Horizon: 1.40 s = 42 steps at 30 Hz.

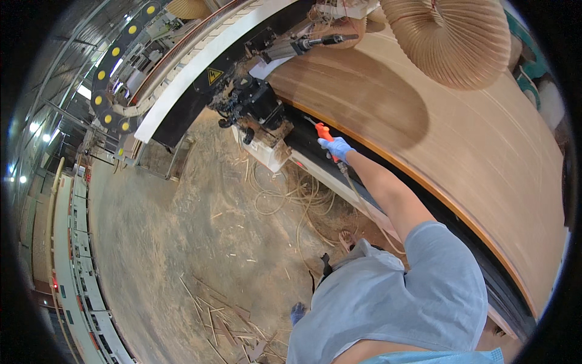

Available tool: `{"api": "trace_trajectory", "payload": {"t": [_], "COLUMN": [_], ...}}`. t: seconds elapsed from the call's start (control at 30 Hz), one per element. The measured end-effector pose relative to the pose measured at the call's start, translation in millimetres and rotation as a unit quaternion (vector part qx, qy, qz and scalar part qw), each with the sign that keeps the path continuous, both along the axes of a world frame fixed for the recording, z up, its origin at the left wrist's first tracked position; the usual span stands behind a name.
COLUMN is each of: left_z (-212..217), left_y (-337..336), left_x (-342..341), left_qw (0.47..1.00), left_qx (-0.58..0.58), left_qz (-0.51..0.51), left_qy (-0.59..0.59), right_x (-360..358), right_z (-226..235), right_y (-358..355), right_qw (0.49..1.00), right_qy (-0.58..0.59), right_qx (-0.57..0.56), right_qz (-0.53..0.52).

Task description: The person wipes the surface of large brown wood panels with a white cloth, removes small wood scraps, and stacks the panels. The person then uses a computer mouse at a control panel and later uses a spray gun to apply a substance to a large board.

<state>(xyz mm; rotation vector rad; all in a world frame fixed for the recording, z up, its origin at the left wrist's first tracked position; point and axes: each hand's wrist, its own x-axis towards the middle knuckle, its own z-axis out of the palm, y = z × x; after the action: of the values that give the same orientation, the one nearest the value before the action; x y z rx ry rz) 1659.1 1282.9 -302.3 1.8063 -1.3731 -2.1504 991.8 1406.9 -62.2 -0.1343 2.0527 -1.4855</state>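
My right hand (336,148), in a blue glove, is closed around the handle of an orange air blow gun (324,131). Its thin metal nozzle points up and left over the black channel (300,124) along the edge of the machine bed. From the gun's lower end a pale hose (364,197) runs down toward the floor. Ahead of the nozzle sits a black machine head (257,100), dusted with sawdust. My left hand (297,312), also gloved in blue, hangs low beside my body. It appears small, and its fingers cannot be made out.
A large wooden panel (485,158) with an orange-brown edge lies on the bed to the right. Above it hangs a ribbed dust duct (451,42). Coiled hose (273,194) lies on the dusty floor, with wood strips (224,321) nearer me. A long pale machine (76,255) stands far left.
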Motion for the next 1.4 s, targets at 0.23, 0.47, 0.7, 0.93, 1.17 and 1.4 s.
{"api": "trace_trajectory", "payload": {"t": [0.23,0.47,0.7,0.93,1.17,1.4], "left_z": [60,94,72,47,55,53], "left_y": [-11,-20,-81,-119,-85,-64], "left_x": [-98,-152,-190,-205,-171,-148], "left_qw": [0.989,0.993,0.995,0.990,0.995,0.996], "left_qx": [-0.024,-0.059,-0.011,-0.029,0.011,0.016], "left_qz": [-0.136,-0.071,-0.092,-0.135,-0.086,-0.063], "left_qy": [-0.052,-0.075,-0.047,0.035,-0.053,-0.057], "right_x": [-62,-88,-104,-94,-33,78], "right_z": [14,13,-20,-27,-46,4], "right_y": [-45,5,179,383,388,165], "right_qw": [0.988,0.933,0.867,0.762,0.785,0.983], "right_qy": [0.005,-0.040,-0.012,0.055,0.051,-0.034], "right_qx": [0.017,-0.096,-0.183,-0.131,-0.191,0.099], "right_qz": [-0.153,-0.346,-0.463,-0.632,-0.587,-0.152]}}
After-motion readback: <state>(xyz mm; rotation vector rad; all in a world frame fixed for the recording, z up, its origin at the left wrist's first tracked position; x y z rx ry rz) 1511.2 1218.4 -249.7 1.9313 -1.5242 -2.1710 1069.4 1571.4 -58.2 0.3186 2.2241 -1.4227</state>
